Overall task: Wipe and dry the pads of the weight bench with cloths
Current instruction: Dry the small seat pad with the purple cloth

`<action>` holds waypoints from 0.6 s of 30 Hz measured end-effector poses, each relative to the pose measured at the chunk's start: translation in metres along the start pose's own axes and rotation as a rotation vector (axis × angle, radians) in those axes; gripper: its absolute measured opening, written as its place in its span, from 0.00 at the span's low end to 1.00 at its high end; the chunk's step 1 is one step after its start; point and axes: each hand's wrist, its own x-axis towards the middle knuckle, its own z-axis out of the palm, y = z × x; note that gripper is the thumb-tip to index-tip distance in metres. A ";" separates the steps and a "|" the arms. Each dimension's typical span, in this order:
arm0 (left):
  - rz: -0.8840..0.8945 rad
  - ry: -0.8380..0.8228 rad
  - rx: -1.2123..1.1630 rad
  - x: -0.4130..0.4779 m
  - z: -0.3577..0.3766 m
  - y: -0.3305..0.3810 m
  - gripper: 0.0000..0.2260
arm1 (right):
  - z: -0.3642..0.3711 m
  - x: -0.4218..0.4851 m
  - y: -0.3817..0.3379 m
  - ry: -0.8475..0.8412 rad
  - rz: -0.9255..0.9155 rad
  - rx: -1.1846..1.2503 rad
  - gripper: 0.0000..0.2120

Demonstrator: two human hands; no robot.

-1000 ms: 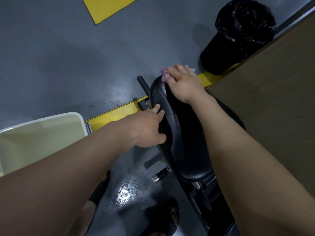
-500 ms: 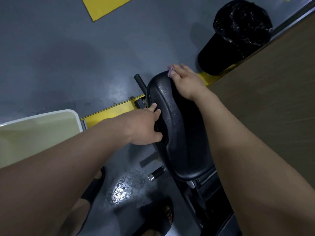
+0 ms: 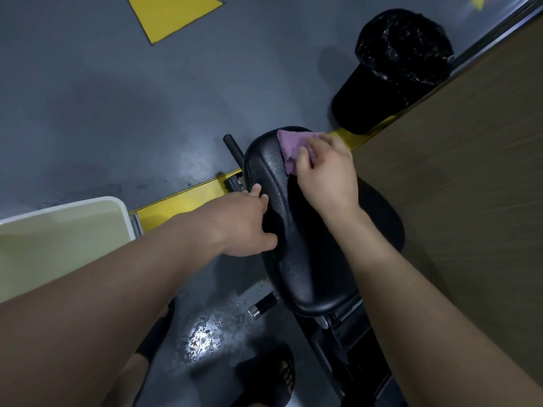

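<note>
Head view, looking down along a black upholstered pad [image 3: 296,248] of the weight bench, which stands on a grey floor [image 3: 102,113] crossed by a yellow line [image 3: 179,201]. The right hand [image 3: 326,171] pinches a purple cloth [image 3: 289,145] between thumb and fingers, closed on it, and presses it against the far end of the pad; most of the cloth spreads over the pad's rounded upper edge. The left hand [image 3: 249,221] is curled around the pad's left edge at mid-length, thumb on the top face and fingers tucked beneath, apparently steadying it; it holds nothing else.

Step in hand: wiping the pad surface, judged to be at the far end, with the nearer stretch toward the frame [image 3: 346,342] not yet covered by the cloth. Whether this cloth is the wet one or the drying one cannot be told. The next move likely calls for drawing the cloth down the pad toward the viewer under even pressure, with the left hand shifting off the edge so that strip can be reached.

Surroundings: a black lined bin [image 3: 393,71] beyond the pad, a pale tray-like container [image 3: 58,239] at left, a wet patch on the floor [image 3: 202,339] below.
</note>
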 end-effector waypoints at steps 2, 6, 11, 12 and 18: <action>0.001 -0.011 -0.009 0.000 0.000 -0.002 0.39 | 0.008 0.007 -0.006 -0.027 0.084 -0.150 0.19; 0.012 -0.029 -0.015 -0.001 0.000 -0.005 0.38 | 0.008 0.011 0.004 -0.211 -0.153 -0.174 0.19; 0.011 -0.044 -0.022 -0.002 -0.002 -0.005 0.39 | -0.034 -0.019 0.021 -0.293 -0.283 -0.105 0.20; 0.009 -0.041 -0.025 -0.001 -0.002 -0.004 0.38 | -0.032 -0.023 0.020 -0.251 -0.255 -0.116 0.21; 0.018 -0.042 -0.056 -0.005 0.000 -0.010 0.38 | 0.004 0.002 -0.005 -0.284 -0.074 -0.167 0.25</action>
